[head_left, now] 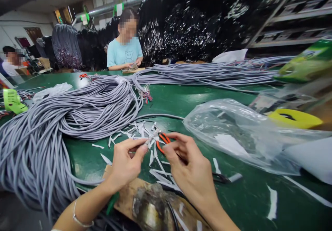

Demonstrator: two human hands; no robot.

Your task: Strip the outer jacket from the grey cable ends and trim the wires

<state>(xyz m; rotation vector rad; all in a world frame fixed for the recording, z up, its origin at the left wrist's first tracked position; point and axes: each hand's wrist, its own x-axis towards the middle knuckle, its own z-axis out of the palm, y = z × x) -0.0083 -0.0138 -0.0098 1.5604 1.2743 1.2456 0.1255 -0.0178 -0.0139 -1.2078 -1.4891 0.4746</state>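
My left hand (129,160) pinches a small strip of clear, glittering pieces (153,137) between thumb and forefinger; its exact kind is too small to tell. Close by on the right, my right hand (188,158) has its fingers curled in, and what they hold, if anything, is hidden. Right at its fingertips are the orange handles (163,141) of a hand tool; whether the fingers touch them I cannot tell. Under and around both hands lie white paper-like scraps (162,177) on the green table (249,203). A grey cable (88,182) runs towards my left wrist.
Bundles of grey cable (98,103) fill the left, with more cables (207,73) across the back. A clear plastic bag (228,130) and a yellow tape roll (295,118) lie right. A wooden board with a metal lump (151,208) is nearest me. Opposite sits a co-worker (124,51).
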